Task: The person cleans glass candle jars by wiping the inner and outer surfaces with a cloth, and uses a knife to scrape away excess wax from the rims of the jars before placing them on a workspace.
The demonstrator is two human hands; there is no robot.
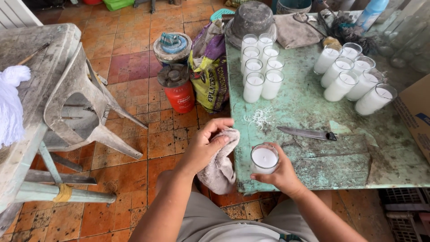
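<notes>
My right hand [280, 175] grips a glass candle [264, 158] filled with white wax, held at the near edge of the worn green table [313, 107]. A grey-pink rag [222, 162] is clutched in my left hand [207, 144], just left of the candle; most of the rag hangs below the table edge. On the table a little beyond the candle lies a knife [308, 133], blade pointing left. White wax shavings [260, 117] are scattered behind the candle.
Several glass candles stand in a cluster [260, 67] at the table's far left, more in a row [351, 78] at the right. A cardboard box [416, 114], metal pot [251, 19], red gas cylinder [178, 89], sack [210, 71] and overturned plastic chair [80, 103] surround them.
</notes>
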